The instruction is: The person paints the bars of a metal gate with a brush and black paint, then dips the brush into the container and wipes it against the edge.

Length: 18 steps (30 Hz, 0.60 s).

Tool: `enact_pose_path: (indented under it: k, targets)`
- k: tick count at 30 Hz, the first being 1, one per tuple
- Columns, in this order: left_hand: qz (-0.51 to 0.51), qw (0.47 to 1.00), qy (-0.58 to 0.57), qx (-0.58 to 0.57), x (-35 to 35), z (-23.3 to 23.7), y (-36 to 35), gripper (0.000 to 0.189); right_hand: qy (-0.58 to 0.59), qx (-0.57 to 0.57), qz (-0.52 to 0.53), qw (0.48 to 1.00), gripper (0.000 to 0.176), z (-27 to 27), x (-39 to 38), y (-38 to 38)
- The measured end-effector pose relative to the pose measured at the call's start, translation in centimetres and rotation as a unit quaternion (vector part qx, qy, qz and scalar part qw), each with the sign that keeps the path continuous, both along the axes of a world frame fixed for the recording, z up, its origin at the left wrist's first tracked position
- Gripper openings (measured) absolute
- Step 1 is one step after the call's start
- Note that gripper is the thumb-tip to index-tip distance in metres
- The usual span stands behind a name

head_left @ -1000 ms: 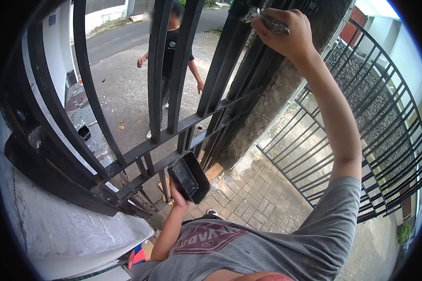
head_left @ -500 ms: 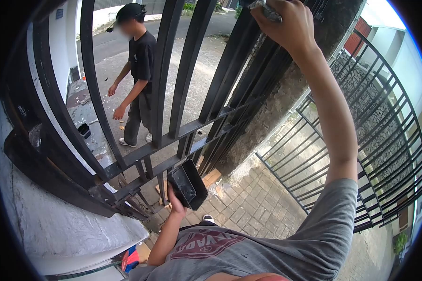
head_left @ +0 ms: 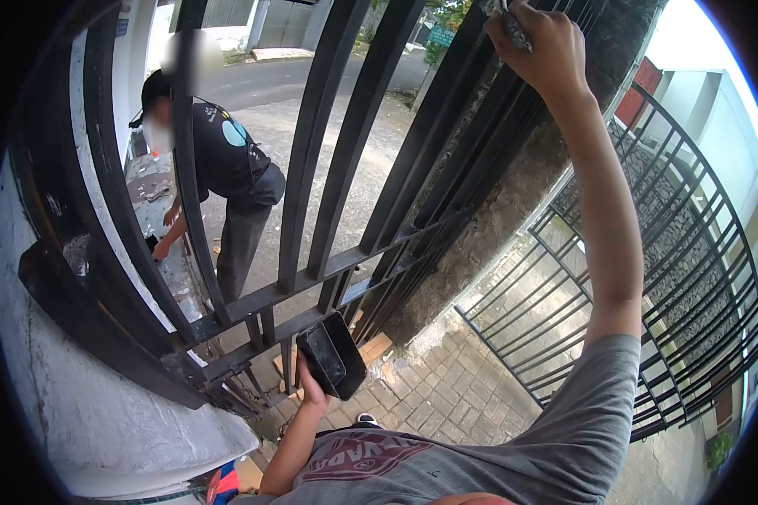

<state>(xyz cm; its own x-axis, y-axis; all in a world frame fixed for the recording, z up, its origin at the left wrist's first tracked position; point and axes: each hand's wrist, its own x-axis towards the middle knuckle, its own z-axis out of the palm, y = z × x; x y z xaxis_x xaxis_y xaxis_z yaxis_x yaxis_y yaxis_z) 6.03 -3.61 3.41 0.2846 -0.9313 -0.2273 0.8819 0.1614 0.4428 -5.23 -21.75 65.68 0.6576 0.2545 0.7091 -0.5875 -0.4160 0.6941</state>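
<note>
One held tray (head_left: 332,355), one grey wad (head_left: 516,30), one co-worker (head_left: 240,160).

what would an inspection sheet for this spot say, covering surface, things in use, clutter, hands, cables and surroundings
Surface: dark metal gate, upright bars; paving below
Things in use: black tray; silvery grey wad, exact kind unclear
Clutter: tan block near the gate's foot; red-and-blue item, lower left
Hands: left hand holds the tray; right hand grips the wad by the upper bars
Cables: nothing seen
Surroundings: co-worker bending beyond the bars; rough post
</note>
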Motion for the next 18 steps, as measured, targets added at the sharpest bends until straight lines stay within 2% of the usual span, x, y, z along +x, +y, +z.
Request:
enact_pose_path:
  k: [2,3,4,5,6,8,9,10,12,14,15,16,18]
  targets:
    - [0.026,0.999,-0.003,0.025,-0.3,1.3,-0.4,0.066,0.106,0.182,-0.099,0.973,0.028,-2.0,0.6,0.4]
    - [0.026,0.999,-0.003,0.022,-0.4,1.2,-0.5,0.066,0.172,0.258,-0.08,0.947,0.03,-3.9,0.8,-0.3]
    - [0.028,0.999,-0.005,0.016,-0.4,0.7,-0.6,0.066,0.184,0.246,-0.09,0.947,0.032,-6.0,0.7,0.0]
    - [0.031,0.999,-0.008,0.008,-0.2,0.3,-0.9,0.065,0.167,0.265,-0.107,0.944,0.03,-5.0,0.9,0.4]
    - [-0.004,0.999,-0.024,-0.037,0.2,-0.8,-1.0,0.075,0.149,0.282,-0.123,0.94,0.028,-3.5,1.1,1.0]
    - [0.002,0.999,-0.02,-0.038,0.2,-0.6,-1.0,0.075,0.045,0.161,-0.005,0.986,0.022,1.5,-0.2,-0.6]
    - [-0.014,0.999,-0.018,-0.027,0.3,-0.7,-1.0,0.074,-0.002,0.089,0.017,0.996,0.021,3.4,-0.6,-0.1]
    - [-0.012,1.0,-0.018,-0.022,0.2,-0.2,-1.0,0.074,0.034,0.003,0.107,0.994,0.023,4.9,-0.6,0.2]
    - [-0.008,1.0,-0.024,-0.011,0.5,0.6,-1.1,0.074,0.009,0.065,0.025,0.998,0.022,5.7,-1.3,-1.2]
    - [-0.009,0.999,-0.023,-0.036,0.9,-1.0,-1.8,0.074,0.156,0.12,0.035,0.98,0.019,2.8,-0.9,-0.2]
    - [-0.014,0.999,-0.016,-0.046,1.1,-1.2,-2.1,0.075,0.17,0.132,0.048,0.975,0.027,0.6,-0.6,-0.2]
    - [-0.02,0.998,-0.008,-0.055,1.1,-1.4,-2.3,0.075,0.198,0.195,-0.049,0.96,0.028,0.5,0.2,1.8]
    - [-0.022,0.999,-0.005,-0.036,1.4,-1.6,-2.6,0.076,0.053,0.168,-0.048,0.983,0.021,3.0,-0.4,0.5]
